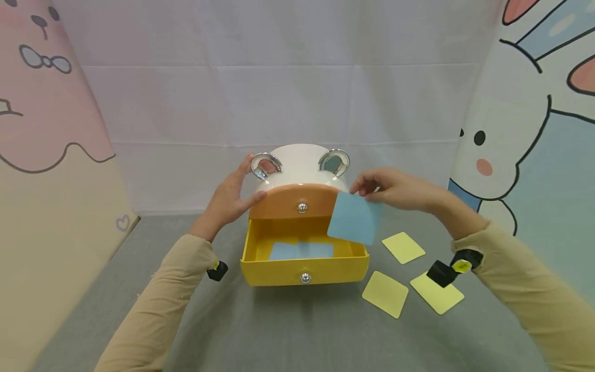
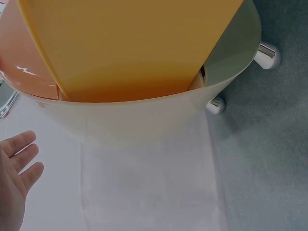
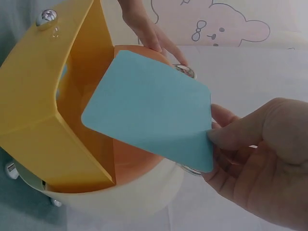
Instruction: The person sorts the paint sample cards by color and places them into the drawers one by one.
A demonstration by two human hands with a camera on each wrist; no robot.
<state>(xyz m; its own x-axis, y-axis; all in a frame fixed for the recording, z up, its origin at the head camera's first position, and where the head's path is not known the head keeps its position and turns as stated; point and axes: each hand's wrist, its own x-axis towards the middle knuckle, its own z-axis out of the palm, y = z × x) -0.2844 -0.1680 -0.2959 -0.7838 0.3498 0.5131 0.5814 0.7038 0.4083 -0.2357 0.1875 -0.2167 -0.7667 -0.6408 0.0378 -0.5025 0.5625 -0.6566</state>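
Note:
A white box [image 1: 297, 163] with silver ears stands on the grey table, its orange upper drawer [image 1: 283, 202] closed and its yellow lower drawer [image 1: 274, 273] pulled out. Blue cards [image 1: 302, 251] lie inside the yellow drawer. My right hand [image 1: 400, 190] pinches another blue card [image 3: 149, 106] by one edge, between thumb and fingers, over the drawer's right side. My left hand [image 1: 228, 199] rests against the box's left side, thumb by the orange drawer and fingers beside the left ear [image 1: 267, 165]. In the left wrist view its fingers look straight.
Several yellow cards [image 1: 403, 247] lie on the table [image 1: 297, 336] to the right of the drawer. A white cloth [image 1: 279, 93] hangs behind the box. Cartoon-printed panels [image 1: 548, 170] stand at the left and right.

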